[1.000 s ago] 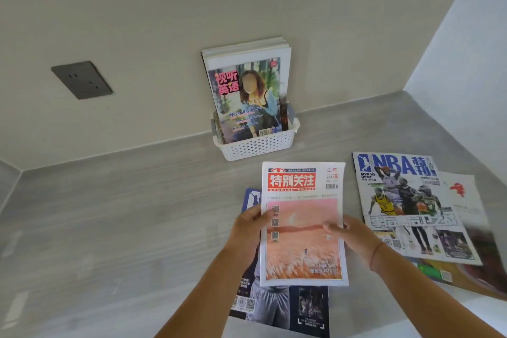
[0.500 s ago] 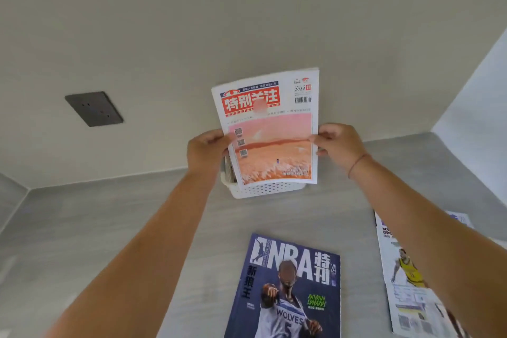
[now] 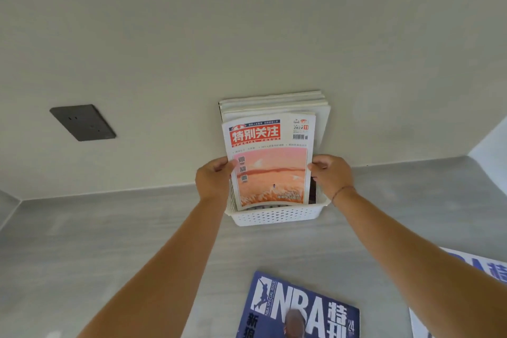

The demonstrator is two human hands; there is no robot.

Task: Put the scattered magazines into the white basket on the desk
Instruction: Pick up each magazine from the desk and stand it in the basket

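Observation:
A red-and-orange magazine [image 3: 270,162] stands upright with its lower edge inside the white basket [image 3: 277,216], in front of several other magazines [image 3: 274,103] leaning on the wall. My left hand [image 3: 214,181] grips its left edge and my right hand [image 3: 330,177] grips its right edge. A dark blue NBA magazine [image 3: 296,307] lies flat on the desk nearer to me. Another NBA magazine [image 3: 477,271] shows partly at the right edge.
The basket sits against the beige back wall on a grey desk [image 3: 109,241]. A dark wall socket [image 3: 82,122] is at the left. A white side wall [image 3: 491,143] closes the right corner.
Both hands carried the red-and-orange magazine from the desk up to the basket and lowered its bottom edge into it, in front of the standing magazines.

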